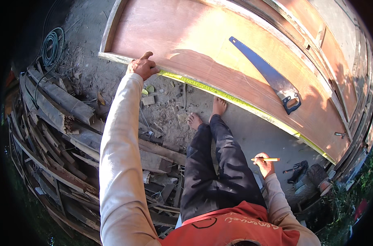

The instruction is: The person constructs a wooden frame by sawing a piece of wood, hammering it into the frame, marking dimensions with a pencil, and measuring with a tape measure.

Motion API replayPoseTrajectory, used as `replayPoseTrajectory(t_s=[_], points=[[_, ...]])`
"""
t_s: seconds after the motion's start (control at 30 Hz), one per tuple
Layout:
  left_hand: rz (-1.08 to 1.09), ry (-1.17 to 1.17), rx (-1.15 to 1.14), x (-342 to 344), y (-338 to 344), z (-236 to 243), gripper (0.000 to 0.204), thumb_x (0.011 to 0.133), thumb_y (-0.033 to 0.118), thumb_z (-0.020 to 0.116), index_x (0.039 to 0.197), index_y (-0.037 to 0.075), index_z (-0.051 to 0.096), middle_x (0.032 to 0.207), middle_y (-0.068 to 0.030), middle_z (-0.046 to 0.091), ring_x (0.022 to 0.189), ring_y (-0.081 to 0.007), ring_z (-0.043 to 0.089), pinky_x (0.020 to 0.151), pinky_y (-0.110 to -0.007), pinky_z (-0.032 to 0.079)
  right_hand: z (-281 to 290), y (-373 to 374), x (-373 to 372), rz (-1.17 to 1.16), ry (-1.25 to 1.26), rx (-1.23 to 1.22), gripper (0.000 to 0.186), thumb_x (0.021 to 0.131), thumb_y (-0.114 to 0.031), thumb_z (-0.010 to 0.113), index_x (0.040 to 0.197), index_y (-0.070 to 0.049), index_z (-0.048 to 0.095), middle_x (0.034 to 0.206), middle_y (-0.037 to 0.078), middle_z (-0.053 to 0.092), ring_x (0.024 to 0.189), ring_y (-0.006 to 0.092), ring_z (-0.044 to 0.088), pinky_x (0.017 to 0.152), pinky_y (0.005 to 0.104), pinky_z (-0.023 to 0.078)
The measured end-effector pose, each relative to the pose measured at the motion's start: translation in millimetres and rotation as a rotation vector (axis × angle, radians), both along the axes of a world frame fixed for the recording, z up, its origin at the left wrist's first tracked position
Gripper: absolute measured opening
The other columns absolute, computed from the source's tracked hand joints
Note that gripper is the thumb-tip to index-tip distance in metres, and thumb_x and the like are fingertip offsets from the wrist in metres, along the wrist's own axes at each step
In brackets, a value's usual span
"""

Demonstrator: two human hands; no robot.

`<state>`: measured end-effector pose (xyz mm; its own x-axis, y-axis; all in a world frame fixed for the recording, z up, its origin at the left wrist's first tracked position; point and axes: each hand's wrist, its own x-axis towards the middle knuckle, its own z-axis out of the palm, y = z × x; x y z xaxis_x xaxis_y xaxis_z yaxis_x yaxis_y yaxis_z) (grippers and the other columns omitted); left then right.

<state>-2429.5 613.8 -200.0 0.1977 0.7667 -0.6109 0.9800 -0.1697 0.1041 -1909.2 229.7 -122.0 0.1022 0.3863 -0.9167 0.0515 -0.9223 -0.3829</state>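
My left hand [142, 66] is closed over the near wooden edge of a shallow framed plywood panel [153, 30], at the start of a yellow measuring tape [219, 92]. The tape's blade stretches along that edge toward the panel's right corner; whatever lies under my palm is hidden. Lower right, apart from the panel, my right hand [265, 165] grips a yellow pencil [271, 159], held level with its tip to the right. A handsaw [262, 69] with a blue blade and dark handle lies flat on the plywood, touched by neither hand.
Stacked old boards and scrap timber [59, 160] fill the left side. A coiled green hose [52, 47] lies beyond them. More wooden framing [317, 45] borders the panel's far side. Dark tools [297, 171] sit on the ground at right, and a small metal piece [340, 134] rests near the panel's corner.
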Motion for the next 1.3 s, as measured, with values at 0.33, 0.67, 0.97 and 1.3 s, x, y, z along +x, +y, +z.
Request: replayPoseTrajectory(t_s=[0.33,0.67,0.97,1.3], points=[[-0.104,-0.002,-0.054,-20,13,-84,0.032,0.081,0.046,0.064,0.090,0.017,0.076,0.097,-0.0028,0.071,0.094,-0.0285,0.067,0.085,-0.042,0.052,-35,76,-132,0.199,-0.193,0.226,0.012,0.089,-0.006,0.067,0.099,-0.001,0.063,0.087,0.004,0.065,0.080,0.0120,0.064,0.071,0.0267,0.051],[-0.089,0.015,-0.124,-13,22,-107,0.038,0.081,0.047,0.065,0.092,0.011,0.073,0.098,-0.0092,0.072,0.096,-0.0314,0.066,0.088,-0.043,0.050,-95,43,-191,-0.020,-0.034,0.256,0.012,0.093,-0.007,0.068,0.103,-0.004,0.065,0.092,0.004,0.067,0.083,0.0101,0.065,0.072,0.0249,0.051],[-0.109,0.003,-0.149,-9,28,-113,0.037,0.083,0.047,0.064,0.092,0.011,0.071,0.099,-0.0102,0.071,0.097,-0.0321,0.066,0.087,-0.044,0.050,-112,68,-186,-0.135,-0.100,0.285,0.011,0.090,-0.005,0.070,0.100,-0.002,0.067,0.095,0.004,0.068,0.083,0.0106,0.065,0.073,0.0256,0.053],[-0.108,-0.033,-0.150,-7,31,-127,0.038,0.083,0.047,0.062,0.090,0.010,0.068,0.090,-0.0133,0.070,0.092,-0.0341,0.065,0.084,-0.045,0.049,-149,164,-145,-0.171,-0.250,0.553,0.015,0.089,-0.005,0.064,0.102,0.001,0.064,0.093,0.006,0.067,0.084,0.0119,0.063,0.077,0.0270,0.051]])
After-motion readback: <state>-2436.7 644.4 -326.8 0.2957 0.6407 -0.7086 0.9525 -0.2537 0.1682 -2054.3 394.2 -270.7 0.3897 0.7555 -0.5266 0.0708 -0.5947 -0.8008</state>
